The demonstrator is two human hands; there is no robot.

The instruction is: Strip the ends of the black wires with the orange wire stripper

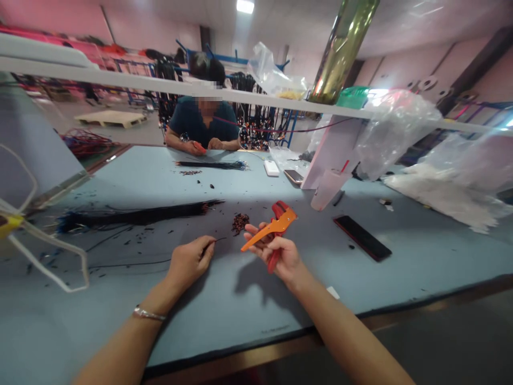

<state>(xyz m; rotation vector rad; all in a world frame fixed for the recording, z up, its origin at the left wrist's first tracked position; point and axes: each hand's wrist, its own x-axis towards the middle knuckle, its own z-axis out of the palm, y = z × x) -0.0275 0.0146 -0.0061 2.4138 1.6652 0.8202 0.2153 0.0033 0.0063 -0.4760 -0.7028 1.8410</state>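
Note:
My left hand (192,259) pinches a thin black wire (132,264) close to one end. The short end pokes out to the right of my fingertips, and the rest trails left across the table. My right hand (280,254) is wrapped round an orange and red wire stripper (276,224), held just above the table with its head pointing up and away. Between the stripper and the wires lies a small pile of dark and reddish cut bits (240,223). A long bundle of black wires (136,216) stretches over the table's left half, beyond my left hand.
Across the table a person (204,120) holds a red tool by another wire bundle (212,164). A black phone (363,237) and a cup with a straw (329,188) are on the right. A white shelf (256,97) spans overhead; a white wire frame (52,267) stands left.

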